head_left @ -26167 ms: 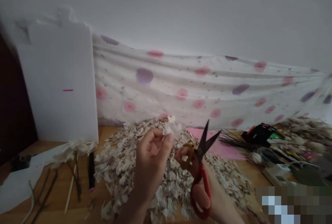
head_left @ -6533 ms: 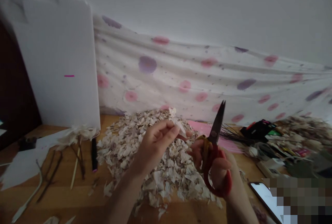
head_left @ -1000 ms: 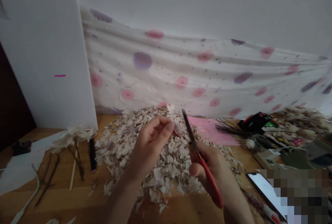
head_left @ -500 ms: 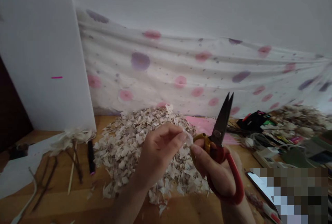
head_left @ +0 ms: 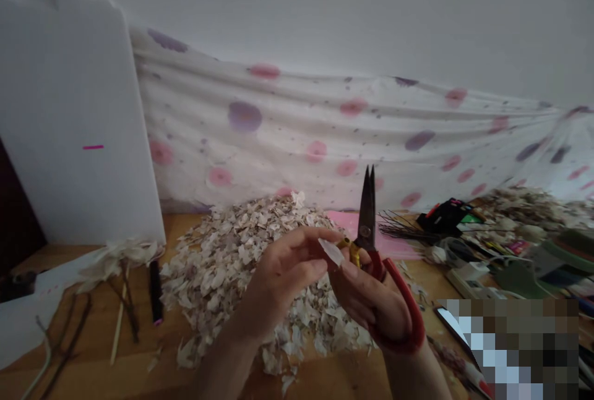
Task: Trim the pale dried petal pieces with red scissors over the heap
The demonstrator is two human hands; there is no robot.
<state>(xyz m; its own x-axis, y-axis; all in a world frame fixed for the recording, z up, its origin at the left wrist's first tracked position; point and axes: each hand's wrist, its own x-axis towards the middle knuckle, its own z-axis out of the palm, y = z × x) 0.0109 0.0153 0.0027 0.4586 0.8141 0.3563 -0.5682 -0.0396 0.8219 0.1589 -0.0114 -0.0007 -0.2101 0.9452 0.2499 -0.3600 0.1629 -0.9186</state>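
The left hand is nearest, its grip closed to a pinch, with the fingertips holding a pale papery flake at the hand's 3 o'clock side, right by the right hand. The right hand has a firm, closed grip around the loops of red-handled scissors, whose dark blades point to 12 and stand almost shut, with nothing between them. Beneath and beyond both hands lies a large heap of similar flakes on the wooden worktop. At about 9 o'clock from the heap are a black marker, a thin pale stick, and a pale flower-like cluster on twig stems. At 4 o'clock, a phone is partly hidden by a pixelated patch. Farther off at 2 o'clock are a sheet of pink paper, a bundle of dark twigs, and a second pile of flakes. Farthest away, a white board leans at 10 o'clock beside a spotted cloth hanging against the wall.
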